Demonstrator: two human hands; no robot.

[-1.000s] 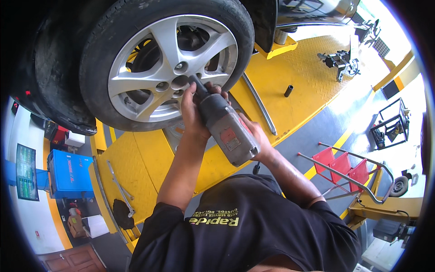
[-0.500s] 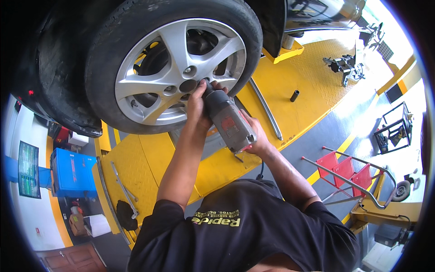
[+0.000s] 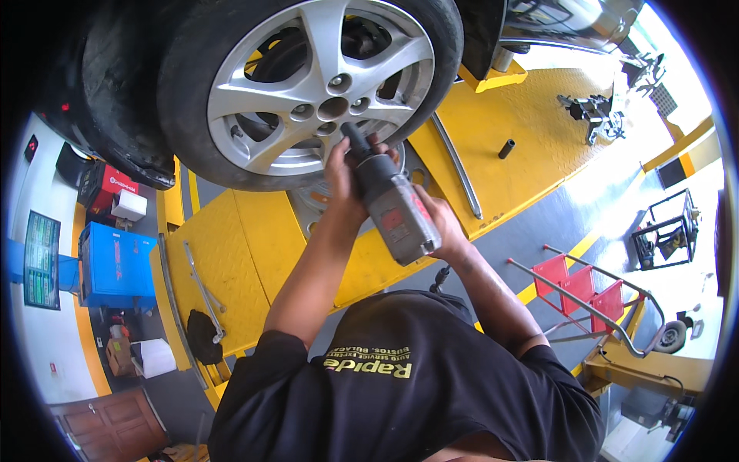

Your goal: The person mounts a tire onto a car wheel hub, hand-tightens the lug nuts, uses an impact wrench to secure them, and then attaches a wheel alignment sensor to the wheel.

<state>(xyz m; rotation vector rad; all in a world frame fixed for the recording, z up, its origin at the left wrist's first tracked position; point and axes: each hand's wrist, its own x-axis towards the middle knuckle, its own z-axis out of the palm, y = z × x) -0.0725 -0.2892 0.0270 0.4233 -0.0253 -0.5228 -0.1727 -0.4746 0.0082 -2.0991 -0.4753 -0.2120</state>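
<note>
Impact wrench (image 3: 398, 219) before wheel (image 3: 333, 108), stepladder (image 3: 579, 286) right, probably a cabinet (image 3: 117, 266) left

So you're in a plain black tee (image 3: 408, 408), kinda loose, with soft creases across the front. There's yellow lettering (image 3: 369, 362) on the chest, one big line plus smaller ones. Your left sleeve (image 3: 258, 377) and right sleeve (image 3: 558, 393) are short, same black, ending around the elbows. Your left hand (image 3: 344, 181) and right hand (image 3: 445, 223) are bare, forearms (image 3: 312, 277) too.

The wheel (image 3: 326, 54) (its topmost part) is cut off by the upper edge; the impact wrench (image 3: 399, 219) partly hides the right hand (image 3: 448, 225).
</note>
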